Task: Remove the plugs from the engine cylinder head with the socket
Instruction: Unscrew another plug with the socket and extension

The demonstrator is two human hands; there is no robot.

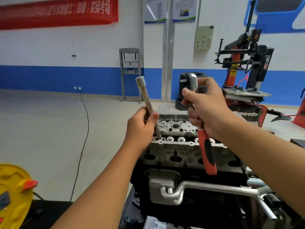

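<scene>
My left hand (pixel 142 128) grips a long chrome socket extension (pixel 146 96) held upright, its open socket end at the top and its lower end down by the left end of the cylinder head (pixel 176 129). My right hand (pixel 206 109) holds a ratchet wrench (pixel 207 152) above the head; the red and black handle hangs down and the chrome ratchet head sticks up past my thumb. The aluminium cylinder head lies on the engine block (pixel 189 164), with a round bore and several bolt heads showing between my hands.
A tyre changer machine (pixel 247 66) stands at the right and a grey press frame (pixel 130 73) by the far wall. A black cable (pixel 84 129) runs across the floor. A yellow reel (pixel 13 192) sits at the lower left. Metal pipes (pixel 214 189) cross the engine front.
</scene>
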